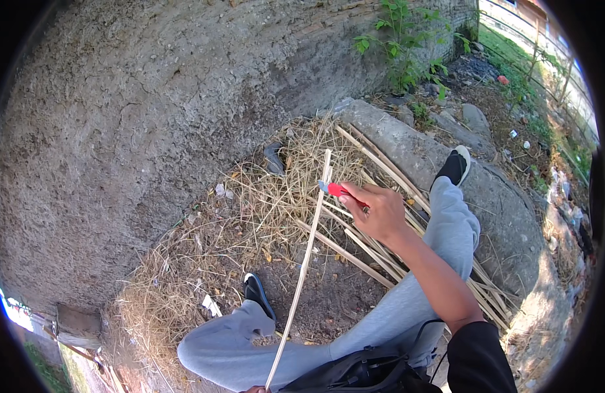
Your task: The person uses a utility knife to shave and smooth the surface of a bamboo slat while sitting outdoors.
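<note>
A long pale strip of split wood or bamboo (298, 288) slants up from the lower edge, over my left leg, toward the wall. At its lower end only a sliver of my left hand (254, 390) shows, closed around the strip. My right hand (379, 213) grips a small red-handled cutting tool (338, 190) near the strip's upper end. The tool's grey blade part touches or lies just beside the strip; I cannot tell which. Its exact kind is partly hidden by my fingers.
Several split sticks (374, 252) lie in a bundle beneath my right forearm. Thin shavings (283, 203) cover the ground. A rough wall (138, 118) rises at the left, a concrete slab (499, 216) lies at the right, and a green plant (407, 52) grows behind.
</note>
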A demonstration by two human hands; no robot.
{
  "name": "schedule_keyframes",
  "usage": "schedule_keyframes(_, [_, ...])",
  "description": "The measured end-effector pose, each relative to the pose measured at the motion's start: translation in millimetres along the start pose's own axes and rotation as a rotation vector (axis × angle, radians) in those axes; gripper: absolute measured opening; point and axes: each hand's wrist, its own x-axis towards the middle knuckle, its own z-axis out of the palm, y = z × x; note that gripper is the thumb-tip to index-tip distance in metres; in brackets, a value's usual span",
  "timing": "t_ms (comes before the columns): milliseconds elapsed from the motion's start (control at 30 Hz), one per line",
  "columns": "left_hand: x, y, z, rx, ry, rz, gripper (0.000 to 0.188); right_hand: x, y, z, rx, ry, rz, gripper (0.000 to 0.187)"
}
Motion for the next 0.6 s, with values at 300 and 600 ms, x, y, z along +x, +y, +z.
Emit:
schedule_keyframes(300, [-6.6,-20.0,-4.8,-0.055,0.051,-0.084,0.031,26.8,36.1,-16.6,-0.006,0.009,0.478,0.033])
schedule_keyframes(600, [47.5,12.7,30.2,0.098,0.166,-0.002,0.031,-11.0,-8.2,-4.8,0.38,-0.286,0.289,0.038])
